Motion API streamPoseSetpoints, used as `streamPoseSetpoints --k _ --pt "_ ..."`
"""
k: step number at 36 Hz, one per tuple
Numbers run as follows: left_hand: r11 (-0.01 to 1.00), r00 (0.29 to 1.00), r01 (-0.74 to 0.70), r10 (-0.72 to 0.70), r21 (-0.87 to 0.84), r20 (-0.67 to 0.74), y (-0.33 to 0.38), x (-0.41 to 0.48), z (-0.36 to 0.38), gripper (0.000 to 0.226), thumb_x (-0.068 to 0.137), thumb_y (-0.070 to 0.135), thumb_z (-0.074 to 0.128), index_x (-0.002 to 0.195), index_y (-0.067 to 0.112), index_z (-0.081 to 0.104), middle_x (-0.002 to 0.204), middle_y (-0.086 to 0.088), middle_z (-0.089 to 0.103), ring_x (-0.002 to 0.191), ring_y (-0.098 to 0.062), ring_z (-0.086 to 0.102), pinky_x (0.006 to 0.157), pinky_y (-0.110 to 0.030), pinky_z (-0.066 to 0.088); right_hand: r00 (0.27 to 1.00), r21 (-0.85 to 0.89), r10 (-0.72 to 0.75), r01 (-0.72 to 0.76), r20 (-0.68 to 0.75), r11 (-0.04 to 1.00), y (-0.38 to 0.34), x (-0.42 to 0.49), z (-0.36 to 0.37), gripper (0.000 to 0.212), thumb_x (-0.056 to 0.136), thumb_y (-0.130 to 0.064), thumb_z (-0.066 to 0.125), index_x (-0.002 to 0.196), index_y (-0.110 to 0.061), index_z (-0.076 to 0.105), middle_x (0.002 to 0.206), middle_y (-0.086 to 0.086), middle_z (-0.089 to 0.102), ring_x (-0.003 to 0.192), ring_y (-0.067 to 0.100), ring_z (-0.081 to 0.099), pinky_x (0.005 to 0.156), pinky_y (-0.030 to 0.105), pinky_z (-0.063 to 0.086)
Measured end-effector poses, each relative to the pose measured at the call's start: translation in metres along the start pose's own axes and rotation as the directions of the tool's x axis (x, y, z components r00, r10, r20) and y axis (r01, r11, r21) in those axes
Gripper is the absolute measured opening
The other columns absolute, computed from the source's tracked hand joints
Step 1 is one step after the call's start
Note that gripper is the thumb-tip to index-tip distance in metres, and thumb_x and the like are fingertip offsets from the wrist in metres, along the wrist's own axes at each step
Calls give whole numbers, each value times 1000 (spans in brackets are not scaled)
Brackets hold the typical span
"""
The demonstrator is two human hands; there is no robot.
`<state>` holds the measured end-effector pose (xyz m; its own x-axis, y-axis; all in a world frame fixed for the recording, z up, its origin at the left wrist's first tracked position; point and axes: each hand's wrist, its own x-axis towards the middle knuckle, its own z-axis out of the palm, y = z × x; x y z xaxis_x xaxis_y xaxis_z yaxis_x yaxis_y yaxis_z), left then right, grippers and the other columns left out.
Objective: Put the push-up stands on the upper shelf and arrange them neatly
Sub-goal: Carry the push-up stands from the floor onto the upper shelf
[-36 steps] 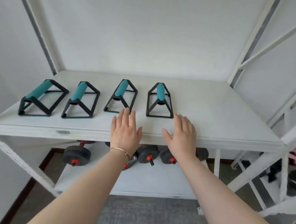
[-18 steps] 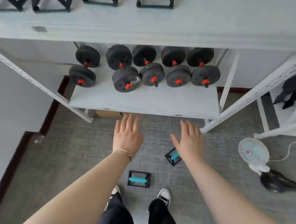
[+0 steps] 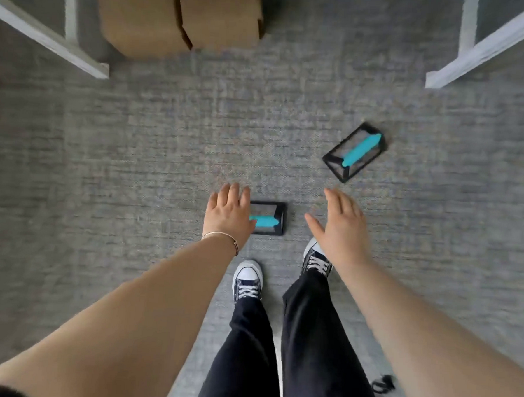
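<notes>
Two push-up stands with black frames and teal grips lie on the grey carpet. The near stand [image 3: 268, 219] sits just ahead of my feet, and my left hand [image 3: 228, 214] hovers over its left end with straight fingers, hiding part of it. The far stand [image 3: 356, 151] lies turned at an angle to the right. My right hand [image 3: 339, 225] is spread open between the two stands and holds nothing. The upper shelf is out of view.
White shelf legs [image 3: 50, 41] stand at the upper left and more shelf legs [image 3: 487, 49] at the upper right. Two brown cardboard boxes [image 3: 179, 18] sit on the floor under the shelf. My sneakers [image 3: 247, 278] stand on the carpet below the near stand.
My view has dropped from the upper shelf with its row of stands down to the floor. Both hands have come down toward the two stands on the carpet.
</notes>
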<state>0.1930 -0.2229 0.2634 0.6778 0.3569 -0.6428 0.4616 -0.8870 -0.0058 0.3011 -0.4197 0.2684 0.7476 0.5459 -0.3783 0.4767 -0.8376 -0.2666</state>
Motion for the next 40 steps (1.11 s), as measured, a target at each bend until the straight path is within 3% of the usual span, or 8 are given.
streamPoseSetpoints --k 5,11,21,23,28,33,37,40 --pt "998 998 -54 54 -18 27 3 66 103 71 89 47 57 142 14 25 148 -10 32 139 -30 27 116 -46 25 997 15 41 -42 68 999 23 21 113 69 90 -54 51 141 -9 39 138 14 52 127 33 49 101 49 46" --pt "995 983 -72 83 -74 162 8 118 188 70 87 54 57 141 18 31 136 -6 48 128 -30 43 110 -43 31 988 26 108 -112 113 993 53 47 185 70 91 -55 51 145 -12 34 144 13 46 131 32 44 103 47 44" --pt "958 957 -253 228 132 179 4 149 221 50 91 57 47 123 19 47 120 -2 59 113 -25 55 98 -39 36 984 49 145 -151 107 987 79 93 216 72 91 -57 48 144 -10 34 142 14 48 127 32 47 99 46 42" --pt "959 949 -268 245 96 196 7 152 215 53 92 59 42 125 18 46 120 -3 59 109 -25 58 94 -39 40 979 53 192 -195 64 979 84 104 214 72 90 -58 49 142 -10 37 139 15 51 125 34 49 99 47 42" --pt "974 995 -62 78 -217 63 24 171 179 56 92 61 39 123 14 42 111 -7 60 93 -31 64 70 -41 51 878 204 479 -469 -3 860 102 144 199 79 89 -62 48 143 -6 33 139 18 49 123 36 49 97 48 44" --pt "767 977 174 -214 -617 10 53 222 142 50 92 55 47 108 8 44 92 -13 63 82 -35 62 71 -45 52 730 452 683 -607 -7 653 125 196 188 89 82 -69 51 142 -5 33 139 16 45 123 34 49 96 52 48" --pt "700 948 253 -317 -667 28 73 260 129 49 93 55 45 106 7 42 82 -7 54 74 -30 51 65 -37 39 677 478 735 -657 34 583 139 232 187 83 79 -64 60 131 -2 42 127 16 53 114 34 53 96 49 47" --pt "676 941 273 -337 -685 43 80 278 130 51 93 56 45 109 7 41 84 -7 56 74 -30 56 66 -38 43 636 513 765 -694 106 506 146 247 192 75 76 -60 66 123 -4 47 119 15 58 109 34 56 93 45 47"
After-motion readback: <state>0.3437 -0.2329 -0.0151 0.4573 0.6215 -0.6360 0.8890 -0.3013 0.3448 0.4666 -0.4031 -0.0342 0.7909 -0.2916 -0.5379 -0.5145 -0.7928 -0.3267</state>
